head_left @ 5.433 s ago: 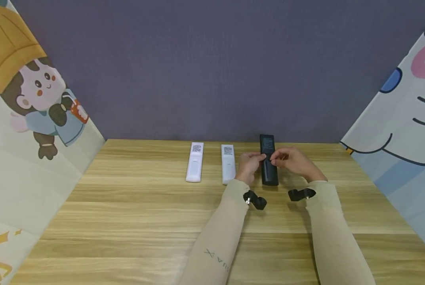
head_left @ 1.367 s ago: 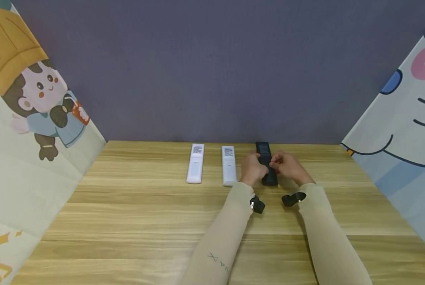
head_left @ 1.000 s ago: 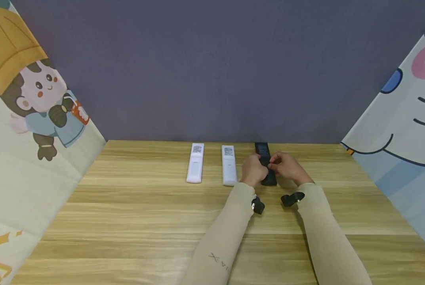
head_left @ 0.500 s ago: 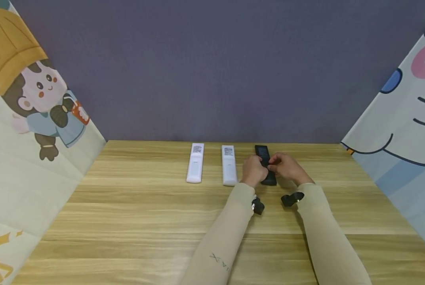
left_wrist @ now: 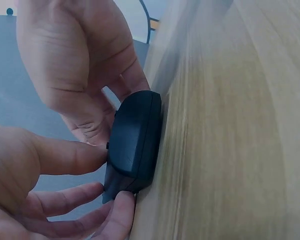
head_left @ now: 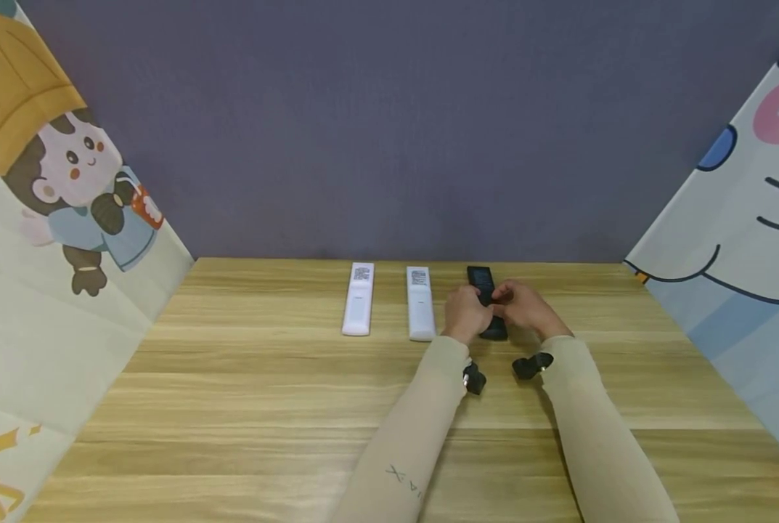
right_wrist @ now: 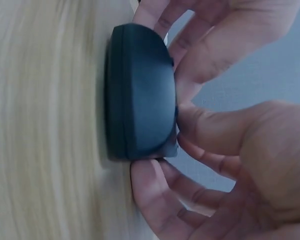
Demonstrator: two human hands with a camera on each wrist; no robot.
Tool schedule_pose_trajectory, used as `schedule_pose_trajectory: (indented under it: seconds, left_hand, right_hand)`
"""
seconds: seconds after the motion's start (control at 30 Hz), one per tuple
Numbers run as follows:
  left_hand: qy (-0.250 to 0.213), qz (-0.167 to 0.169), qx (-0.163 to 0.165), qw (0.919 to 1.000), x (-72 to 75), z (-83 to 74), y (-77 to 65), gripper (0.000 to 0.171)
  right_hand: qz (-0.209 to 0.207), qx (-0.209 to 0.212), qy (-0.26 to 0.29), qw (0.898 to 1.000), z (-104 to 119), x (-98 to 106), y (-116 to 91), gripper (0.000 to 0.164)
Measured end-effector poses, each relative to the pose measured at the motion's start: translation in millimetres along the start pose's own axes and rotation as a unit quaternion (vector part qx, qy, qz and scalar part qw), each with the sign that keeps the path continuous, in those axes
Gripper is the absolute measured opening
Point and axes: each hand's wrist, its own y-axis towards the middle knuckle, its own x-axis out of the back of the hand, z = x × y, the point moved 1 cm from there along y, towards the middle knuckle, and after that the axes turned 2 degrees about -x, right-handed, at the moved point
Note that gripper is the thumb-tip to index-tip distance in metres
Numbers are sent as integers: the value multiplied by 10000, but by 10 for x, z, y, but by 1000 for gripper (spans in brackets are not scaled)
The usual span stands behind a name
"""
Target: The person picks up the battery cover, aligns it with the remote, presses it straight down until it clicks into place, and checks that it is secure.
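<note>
A black remote control (head_left: 496,330) lies back side up on the wooden table, its far end pointing towards the dark wall. From its left side my left hand (head_left: 465,314) holds it, thumb (left_wrist: 72,157) on the back and other fingers along the edge. My right hand (head_left: 526,309) holds the right side, its thumb (right_wrist: 210,127) pressing on the back close to the left thumb. Small dark nubs show on the back near the thumbs in both wrist views. The hands hide the remote's middle in the head view.
Two white remote controls lie to the left, a nearer one (head_left: 420,312) beside my left hand and a farther one (head_left: 358,309). Both lie back side up. A dark wall (head_left: 389,131) rises behind the table (head_left: 252,407), with cartoon-printed panels at either side.
Since the oldest frame, my left hand has moved further over the black remote and the remote has shifted slightly left. Its far end has dropped a little in the last second.
</note>
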Motion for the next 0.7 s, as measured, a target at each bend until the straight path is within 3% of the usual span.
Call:
schedule_pose_trajectory:
  seconds: [0.27, 0.37, 0.53, 0.7]
  left_hand:
    - [282, 24, -218, 9994, -10, 18, -58, 39]
    - [623, 80, -418, 9971, -30, 41, -81, 39]
    - [1279, 609, -825, 9865, 43, 17, -177, 42]
    - [1184, 1254, -909, 9808, 179, 54, -279, 52]
  right_hand:
    - [73, 37, -12, 10000, 35, -30, -2, 31]
    - [140, 29, -26, 9999, 27, -44, -6, 32]
    - [237, -15, -162, 9996, -7, -14, 6, 29]
    - [185, 29, -290, 9994, 23, 2, 0, 29]
